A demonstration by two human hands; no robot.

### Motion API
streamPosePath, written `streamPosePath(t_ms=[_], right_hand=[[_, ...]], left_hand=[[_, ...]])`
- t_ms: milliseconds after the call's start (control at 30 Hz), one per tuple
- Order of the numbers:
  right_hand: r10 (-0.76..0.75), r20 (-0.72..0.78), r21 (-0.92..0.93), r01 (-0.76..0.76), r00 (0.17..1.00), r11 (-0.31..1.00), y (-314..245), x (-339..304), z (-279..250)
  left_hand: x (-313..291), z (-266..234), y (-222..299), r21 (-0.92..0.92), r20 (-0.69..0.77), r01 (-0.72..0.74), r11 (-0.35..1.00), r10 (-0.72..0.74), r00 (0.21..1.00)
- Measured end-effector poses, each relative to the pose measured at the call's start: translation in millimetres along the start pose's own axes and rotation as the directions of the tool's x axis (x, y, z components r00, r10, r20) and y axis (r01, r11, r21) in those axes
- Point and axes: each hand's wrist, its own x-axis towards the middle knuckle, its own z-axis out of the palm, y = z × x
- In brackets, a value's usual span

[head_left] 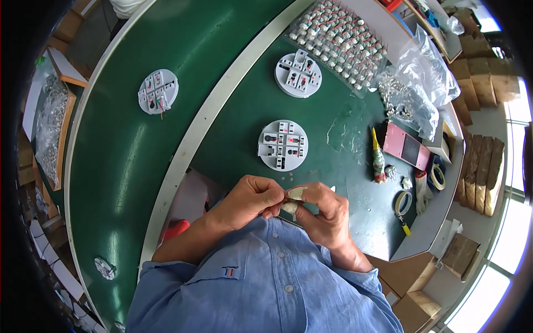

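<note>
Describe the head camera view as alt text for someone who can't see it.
A person's left hand and right hand meet before a blue shirt at a green table; anything between them is hard to make out. Pale coverings show on the right hand. Beyond sit round grey plates, rows of small white parts and, rightward, a pink box.

A: What is being concealed, frame centre?
B: The left hand (247,202) and right hand (327,216) are meeting and hiding whatever is lying between.
A: Just above?
B: Crumbs (290,178) are appearing too small to identify.
A: Elsewhere?
B: Left of centre, the left forearm (191,238) is partly covering a red object (175,228); at the lower edge, the blue shirt (255,288) is being cropped.
</note>
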Motion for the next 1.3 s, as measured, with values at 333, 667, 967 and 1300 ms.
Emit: streamPosePath(t_ms=[333,667,967,1300], right_hand=[[0.146,-0.111,-0.417,-0.180,0.983,0.891,33,49,-10],[-0.047,0.167,-0.679,0.150,0.985,0.718,30,62,1],[0.049,0.177,-0.504,0.048,0.983,0.862,44,88,-32],[0.068,-0.490,-0.571,-0.379,0.869,0.728,124,263,-121]], left_hand=[[11,-12,15,0.950,0.114,-0.292,0.109,0.752,0.650],[36,-21,13,0.965,0.205,-0.039,-0.261,0.650,0.732],[34,-26,10,0.964,0.176,0.005,-0.268,0.646,0.743],[41,-19,17,0.969,0.157,0.007,-0.247,0.639,0.753]])
